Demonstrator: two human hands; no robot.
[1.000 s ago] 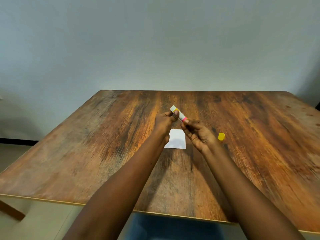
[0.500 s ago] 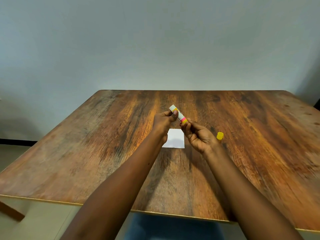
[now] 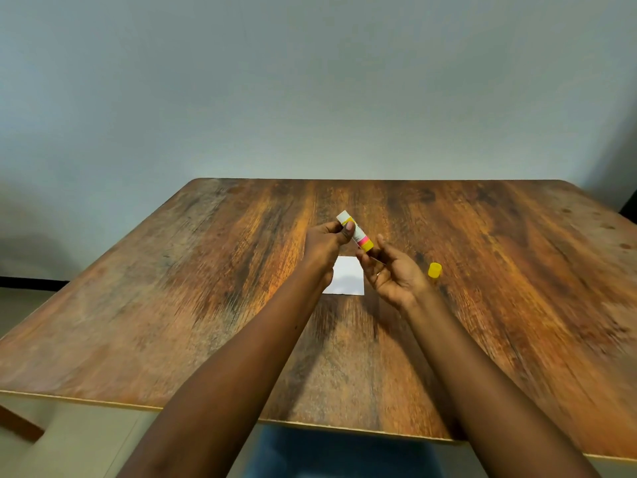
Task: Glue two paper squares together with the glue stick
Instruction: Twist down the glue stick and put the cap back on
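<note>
Both forearms are bare, no sleeve showing; the left hand [image 3: 324,248] and right hand [image 3: 396,276] wear no gloves.

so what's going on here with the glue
A person holds an uncapped glue stick above a wooden table. The left hand grips its barrel, while the right hand is at its yellow base, fingers loosely open. The yellow cap stands on the table to the right. A white paper square lies flat below the hands, not yet touched by the glue.
</note>
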